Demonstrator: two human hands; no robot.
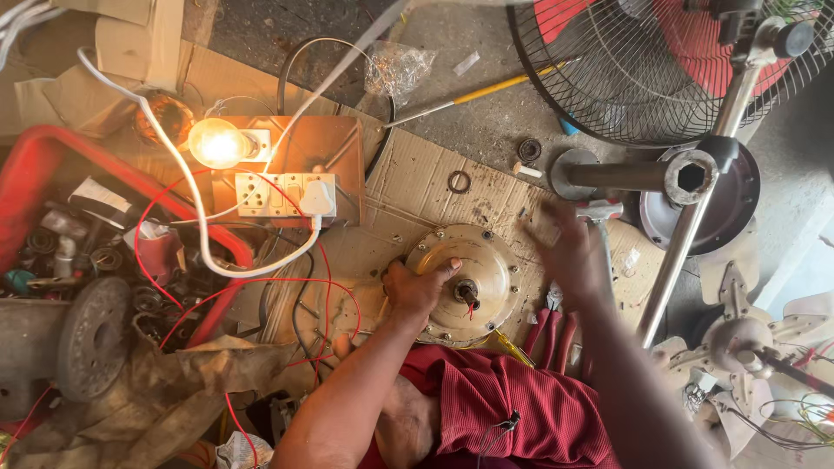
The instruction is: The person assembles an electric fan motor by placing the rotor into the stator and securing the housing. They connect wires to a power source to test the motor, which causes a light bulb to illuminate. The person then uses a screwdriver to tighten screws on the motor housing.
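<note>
Resting on a sheet of cardboard [417, 187] on the floor, the round motor housing [460, 282] is a pale, yellowish metal dome with small screws around its rim and a short dark shaft in the middle, from which a thin red wire comes out. The left hand [417, 287] holds its left edge, fingers curled over the rim and thumb lying on top. The right hand [569, 252] is blurred above the cardboard, just right of the housing and close to a hammer [599, 213]; I cannot tell if its fingers are loose or closed. Red-handled pliers [552, 330] lie just beside the housing. At the left, a red crate [43, 152] holds bearings, rings and other dark metal parts. A lit bulb [217, 143] sits on a wooden switch board [300, 165]
</note>
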